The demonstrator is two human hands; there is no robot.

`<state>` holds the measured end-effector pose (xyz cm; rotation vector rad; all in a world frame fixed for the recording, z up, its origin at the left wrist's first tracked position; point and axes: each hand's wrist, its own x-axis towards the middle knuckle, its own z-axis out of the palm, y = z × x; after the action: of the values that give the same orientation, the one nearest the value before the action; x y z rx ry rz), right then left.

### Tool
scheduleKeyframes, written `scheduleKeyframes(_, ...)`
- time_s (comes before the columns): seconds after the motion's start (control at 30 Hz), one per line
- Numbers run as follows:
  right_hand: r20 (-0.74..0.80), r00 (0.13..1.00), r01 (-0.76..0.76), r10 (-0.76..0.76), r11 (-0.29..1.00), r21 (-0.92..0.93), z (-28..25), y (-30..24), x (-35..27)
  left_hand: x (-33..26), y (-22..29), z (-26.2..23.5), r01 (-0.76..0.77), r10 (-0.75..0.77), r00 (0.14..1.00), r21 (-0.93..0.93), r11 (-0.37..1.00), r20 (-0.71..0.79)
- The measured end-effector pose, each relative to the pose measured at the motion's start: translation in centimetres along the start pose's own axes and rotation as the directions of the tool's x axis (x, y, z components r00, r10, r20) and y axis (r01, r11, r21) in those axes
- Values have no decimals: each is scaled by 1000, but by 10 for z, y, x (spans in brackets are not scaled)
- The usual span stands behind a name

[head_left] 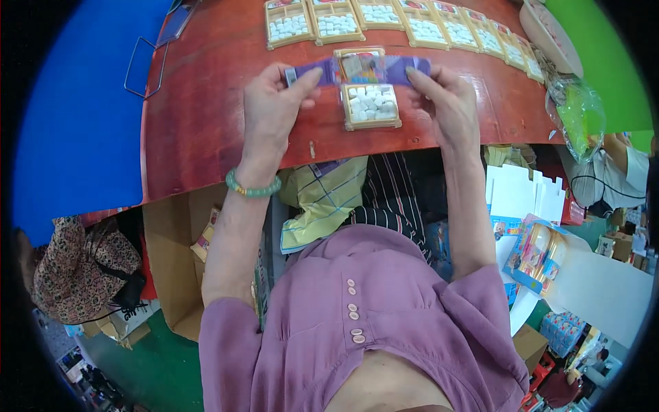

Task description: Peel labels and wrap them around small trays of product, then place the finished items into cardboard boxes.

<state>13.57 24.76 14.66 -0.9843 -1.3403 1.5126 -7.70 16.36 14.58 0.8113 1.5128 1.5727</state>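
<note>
Purple at both ends, patterned in the middle: gripping a printed strip [376,69] between left hand [270,106] and right hand [449,103], thumbs on top, stretched across the small tray [374,126] on the red table [206,103], can't tell if touching. Looking partway along tbh, with white pieces [371,103] already in there and in the far row of trays [431,45], but no strip visible around those.
</note>
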Motion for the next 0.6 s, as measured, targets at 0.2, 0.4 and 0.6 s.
scheduleKeyframes(0.2,-44,999,-10,8,999,-46,3,4,22,19,-1,4,-15,19,999,138,990,-30)
scheduleKeyframes(0.4,-73,990,-132,123,982,-135,-3,18,34,30,-17,9,39,-42,999,120,992,26)
scheduleKeyframes(0.6,-58,989,-145,136,968,-204,-1,16,37,32,-21,11,71,-76,997,158,985,22)
